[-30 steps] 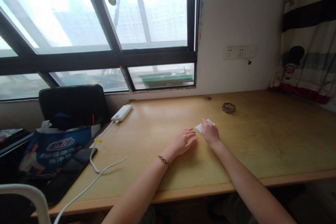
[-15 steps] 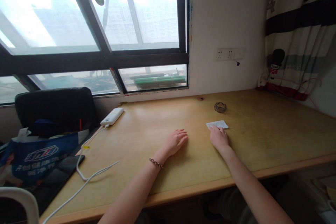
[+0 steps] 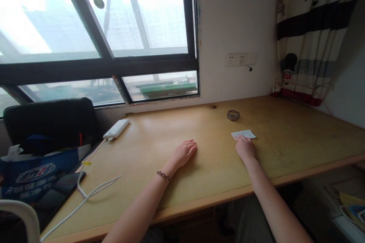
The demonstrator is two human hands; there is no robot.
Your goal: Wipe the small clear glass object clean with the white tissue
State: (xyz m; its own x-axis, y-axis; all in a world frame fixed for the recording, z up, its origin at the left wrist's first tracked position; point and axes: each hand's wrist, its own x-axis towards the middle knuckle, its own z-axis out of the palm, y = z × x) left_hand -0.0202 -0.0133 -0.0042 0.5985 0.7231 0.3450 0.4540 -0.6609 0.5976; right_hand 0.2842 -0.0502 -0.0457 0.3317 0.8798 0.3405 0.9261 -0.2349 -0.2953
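My left hand (image 3: 184, 152) lies on the wooden desk (image 3: 211, 182) with its fingers stretched out and nothing in it. A beaded bracelet (image 3: 164, 175) circles the left wrist. Farther right, my right hand (image 3: 245, 147) has its fingers on the near edge of a small white piece of paper (image 3: 246, 134), perhaps a tissue, which lies flat on the desktop. The fingers are partly curled and hold the paper against the surface; the thumb's grip is hidden. Beyond the paper stands a dark openwork ring-shaped object (image 3: 233, 115), apart from both hands.
A white power bank (image 3: 116, 129) with a white cable (image 3: 94, 193) lies at the desk's left edge. Left of it are a black chair (image 3: 51, 121) and a blue bag (image 3: 37, 174). A wall socket (image 3: 236, 59) and a curtain (image 3: 310, 41) are behind.
My right hand has slid to the right over the desk, and the paper has moved along under its fingers. My left hand stays flat. The view has turned slightly right.
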